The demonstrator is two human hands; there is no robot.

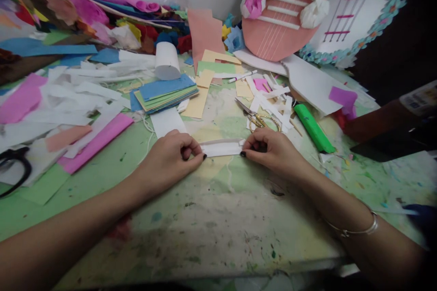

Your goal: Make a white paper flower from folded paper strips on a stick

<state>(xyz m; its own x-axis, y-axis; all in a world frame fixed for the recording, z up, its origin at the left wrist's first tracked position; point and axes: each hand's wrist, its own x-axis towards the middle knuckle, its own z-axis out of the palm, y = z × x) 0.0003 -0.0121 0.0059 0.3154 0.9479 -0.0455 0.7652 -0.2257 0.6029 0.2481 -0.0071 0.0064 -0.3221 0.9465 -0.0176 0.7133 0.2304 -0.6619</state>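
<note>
- Black-handled scissors [13, 166]: far left of the left grip, on paper scraps, well apart.
- Long pink crepe-paper band [97, 142]: left of the left grip, lying diagonally, near but not touching.
- Left hand [169, 160]: fingers curled, thumb and fingertip pressed together, pinching the left end of the narrow white paper strip [221, 148]. The hand's heel rests on the green paint-stained counter [218, 218], likely for steadiness.
- Strip: flat on the counter, spanning between the two grips. It is held at both ends, probably to keep it taut and straight.
- Stack of blue and green paper sheets [167, 93]: beyond the left grip, apart, not in the way.
- Right hand [273, 150]: thumb and forefinger pressed together, pinching the strip's right end.
- Gold-handled scissors [259, 118]: just beyond the right grip among white scraps, the closest clutter.
- Bright green marker pen [314, 129]: right of the right grip, near, not touching.
</note>
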